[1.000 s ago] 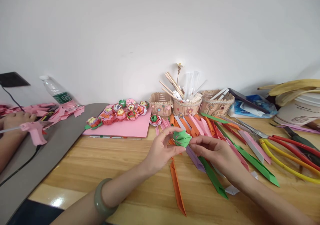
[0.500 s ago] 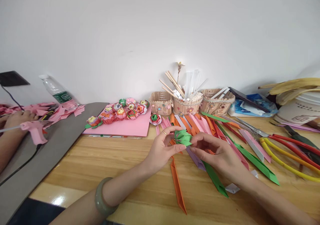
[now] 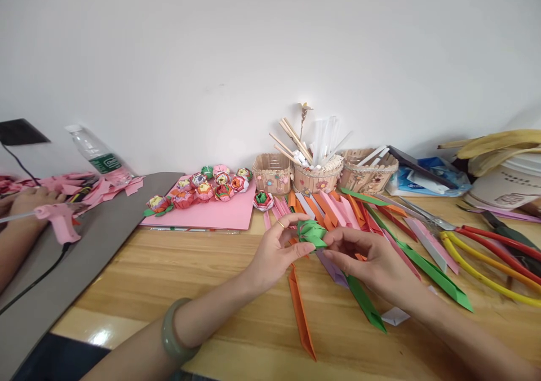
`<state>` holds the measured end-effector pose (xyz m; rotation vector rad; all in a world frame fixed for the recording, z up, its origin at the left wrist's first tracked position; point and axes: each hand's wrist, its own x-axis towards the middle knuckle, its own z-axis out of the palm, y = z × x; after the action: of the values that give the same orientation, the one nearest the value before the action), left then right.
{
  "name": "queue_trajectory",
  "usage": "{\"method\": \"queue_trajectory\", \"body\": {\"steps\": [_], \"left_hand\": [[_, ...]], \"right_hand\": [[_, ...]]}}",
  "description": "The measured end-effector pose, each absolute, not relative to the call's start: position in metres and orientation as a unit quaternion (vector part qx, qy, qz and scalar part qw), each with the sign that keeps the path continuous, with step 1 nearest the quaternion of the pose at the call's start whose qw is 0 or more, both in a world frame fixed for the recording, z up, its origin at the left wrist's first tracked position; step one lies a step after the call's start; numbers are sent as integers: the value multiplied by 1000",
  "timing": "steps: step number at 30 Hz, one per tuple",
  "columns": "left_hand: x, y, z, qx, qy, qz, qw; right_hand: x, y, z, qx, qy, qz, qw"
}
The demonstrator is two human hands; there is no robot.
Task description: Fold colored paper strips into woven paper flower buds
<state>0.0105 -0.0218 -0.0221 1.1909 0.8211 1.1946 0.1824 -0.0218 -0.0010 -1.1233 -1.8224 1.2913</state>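
Observation:
A green folded-paper flower (image 3: pixel 311 234) is held above the wooden table. My left hand (image 3: pixel 274 254) grips it from the left between thumb and fingers. At its right edge, my right hand (image 3: pixel 366 257) pinches a petal tip with thumb and index finger; the exact contact is partly hidden. Beneath both hands lie folded paper strips, among them an orange strip (image 3: pixel 301 316), a green strip (image 3: pixel 367 305) and a lilac strip (image 3: pixel 333 268). A small white paper piece (image 3: pixel 395 315) is beside my right wrist.
Several paper flowers rest on a pink sheet (image 3: pixel 203 217). Behind stand decorated baskets (image 3: pixel 273 179) with sticks. Scissors (image 3: pixel 431 216) and red-and-yellow-handled tools (image 3: pixel 486 262) lie right. At left are another person's hand (image 3: pixel 36 202), a pink glue gun (image 3: pixel 59 220) and a bottle (image 3: pixel 99 158).
The green flower has shifted slightly right in my left hand. My right thumb and index finger have drawn closer together at its right edge.

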Motion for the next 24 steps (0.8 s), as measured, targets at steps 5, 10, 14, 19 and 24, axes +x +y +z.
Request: {"method": "queue_trajectory", "body": {"steps": [5, 10, 14, 19, 24], "left_hand": [[12, -24, -20, 493, 359, 505, 611], [13, -25, -19, 470, 359, 502, 632], [13, -25, -19, 483, 352, 506, 621], [12, -26, -20, 504, 358, 502, 605], [13, -27, -22, 513, 361, 498, 599]], "right_hand": [[183, -23, -2, -418, -714, 443, 345], [182, -23, -2, -428, -715, 429, 349], [181, -23, -1, -440, -704, 441, 342], [182, -24, -2, -436, -692, 462, 343], [180, -23, -3, -456, -701, 436, 333]]}}
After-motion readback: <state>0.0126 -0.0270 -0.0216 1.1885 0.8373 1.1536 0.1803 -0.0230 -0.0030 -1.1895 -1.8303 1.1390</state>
